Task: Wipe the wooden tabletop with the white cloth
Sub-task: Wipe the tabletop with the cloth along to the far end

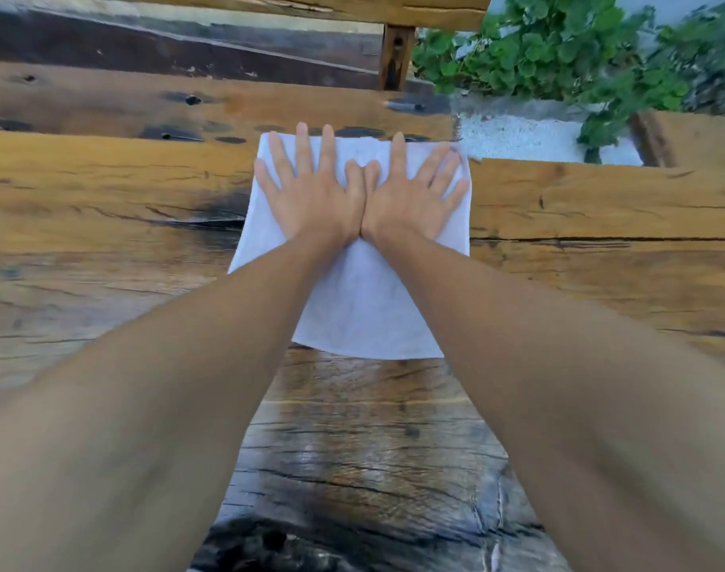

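A white cloth lies spread flat on the wooden tabletop, reaching to the table's far edge. My left hand and my right hand rest palm down on the cloth's far half, side by side, thumbs touching, fingers spread. Neither hand grips the cloth; both lie flat on it. My forearms cover part of the cloth's sides. The wood nearer me looks darker and shiny, with cracks and knots.
Beyond the table's far edge is a lower plank and a wooden beam on a post. Green plants and pale ground lie at the back right. A further wooden piece sits at far right.
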`<act>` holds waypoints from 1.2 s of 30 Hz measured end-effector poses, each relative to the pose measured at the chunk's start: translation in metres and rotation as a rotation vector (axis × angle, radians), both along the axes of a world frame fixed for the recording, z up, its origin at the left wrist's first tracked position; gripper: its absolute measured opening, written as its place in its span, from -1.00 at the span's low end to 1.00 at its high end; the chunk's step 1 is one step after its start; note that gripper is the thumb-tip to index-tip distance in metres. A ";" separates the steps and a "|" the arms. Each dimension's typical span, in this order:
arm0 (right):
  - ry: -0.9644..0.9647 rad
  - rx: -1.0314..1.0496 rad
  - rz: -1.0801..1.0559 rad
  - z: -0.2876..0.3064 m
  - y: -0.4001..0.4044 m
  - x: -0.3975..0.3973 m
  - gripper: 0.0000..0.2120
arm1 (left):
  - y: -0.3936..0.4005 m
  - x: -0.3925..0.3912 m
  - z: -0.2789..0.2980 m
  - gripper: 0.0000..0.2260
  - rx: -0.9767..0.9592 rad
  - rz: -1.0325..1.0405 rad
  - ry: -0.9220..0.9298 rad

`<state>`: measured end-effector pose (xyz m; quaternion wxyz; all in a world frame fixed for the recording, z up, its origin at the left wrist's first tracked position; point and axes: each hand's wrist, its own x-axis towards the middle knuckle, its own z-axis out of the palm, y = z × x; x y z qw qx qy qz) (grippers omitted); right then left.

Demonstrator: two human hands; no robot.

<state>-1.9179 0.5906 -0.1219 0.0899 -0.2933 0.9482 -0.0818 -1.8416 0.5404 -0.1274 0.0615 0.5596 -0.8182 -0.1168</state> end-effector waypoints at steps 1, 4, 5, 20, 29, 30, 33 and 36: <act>0.003 0.002 0.010 -0.002 -0.003 -0.003 -0.43 | -0.003 -0.003 -0.002 -0.40 0.004 0.009 -0.004; 0.007 0.001 0.045 -0.001 -0.004 -0.006 -0.41 | -0.003 -0.005 -0.002 -0.40 -0.004 0.020 -0.016; 0.012 0.004 0.059 0.000 -0.002 -0.006 -0.40 | -0.002 -0.005 -0.001 -0.41 -0.006 0.018 -0.013; 0.035 0.036 0.290 0.003 0.110 0.041 -0.38 | 0.098 0.052 -0.004 -0.39 0.008 -0.114 0.003; 0.065 0.037 0.305 -0.007 0.236 0.105 -0.36 | 0.228 0.121 -0.006 -0.43 0.006 -0.162 0.008; 0.069 0.037 0.310 -0.008 0.253 0.115 -0.36 | 0.245 0.132 -0.005 -0.45 -0.002 -0.167 0.014; 0.045 0.035 0.305 -0.010 0.303 0.148 -0.37 | 0.291 0.168 -0.004 -0.47 -0.008 -0.236 -0.006; 0.010 0.045 0.292 -0.011 0.352 0.183 -0.38 | 0.336 0.202 -0.004 -0.47 0.048 -0.260 -0.029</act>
